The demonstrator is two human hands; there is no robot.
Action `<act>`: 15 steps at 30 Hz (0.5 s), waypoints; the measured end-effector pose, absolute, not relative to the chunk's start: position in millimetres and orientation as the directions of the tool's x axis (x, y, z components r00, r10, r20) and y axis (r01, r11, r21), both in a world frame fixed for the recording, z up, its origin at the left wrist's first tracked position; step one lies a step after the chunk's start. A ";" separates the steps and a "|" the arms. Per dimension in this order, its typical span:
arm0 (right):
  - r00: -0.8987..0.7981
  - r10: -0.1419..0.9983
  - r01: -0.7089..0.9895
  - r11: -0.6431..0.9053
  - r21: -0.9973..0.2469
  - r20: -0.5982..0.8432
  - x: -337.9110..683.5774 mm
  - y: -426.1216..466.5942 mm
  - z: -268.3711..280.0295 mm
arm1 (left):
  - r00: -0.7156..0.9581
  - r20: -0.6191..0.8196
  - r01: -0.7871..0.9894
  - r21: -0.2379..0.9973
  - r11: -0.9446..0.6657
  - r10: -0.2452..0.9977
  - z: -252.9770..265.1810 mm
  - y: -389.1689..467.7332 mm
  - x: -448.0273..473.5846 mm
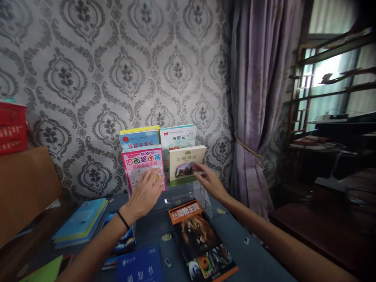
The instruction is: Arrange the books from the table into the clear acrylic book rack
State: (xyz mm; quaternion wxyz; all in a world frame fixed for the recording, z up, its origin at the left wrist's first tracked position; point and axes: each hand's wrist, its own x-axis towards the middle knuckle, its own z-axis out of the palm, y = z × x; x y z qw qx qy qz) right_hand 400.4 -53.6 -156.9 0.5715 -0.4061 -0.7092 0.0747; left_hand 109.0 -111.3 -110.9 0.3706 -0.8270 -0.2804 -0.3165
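Note:
My left hand (148, 190) is at the front of a pink picture-puzzle book (141, 158), its fingers loosely bent and apart, covering the lower cover. My right hand (210, 181) reaches to the right side of a cream and green book (188, 156), fingers stretched out; whether they touch it I cannot tell. Both books stand upright in a clear display stand (204, 197). Behind the pink one stands a blue book with a yellow top edge (139, 137). A white and teal book (179, 137) is behind the cream one.
An orange and black animal book (202, 243) lies before the stand, beside a dark blue booklet (139, 264). At left are a stack of light blue books (80, 221), a cardboard box (28, 188) and a red basket (13, 127). A purple curtain (255, 98) hangs at right.

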 end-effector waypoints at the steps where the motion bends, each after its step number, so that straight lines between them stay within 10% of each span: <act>1: -0.023 0.658 0.503 0.658 -0.560 0.753 400.6 -48.5 -155.2 | 0.667 0.706 0.681 -0.448 -0.580 0.238 -115.2 -111.9 113.9; 15: -0.013 0.715 0.748 0.471 -0.468 0.699 382.1 0.0 -145.9 | 0.691 0.595 0.678 -0.333 -0.655 0.412 -162.9 -115.7 114.5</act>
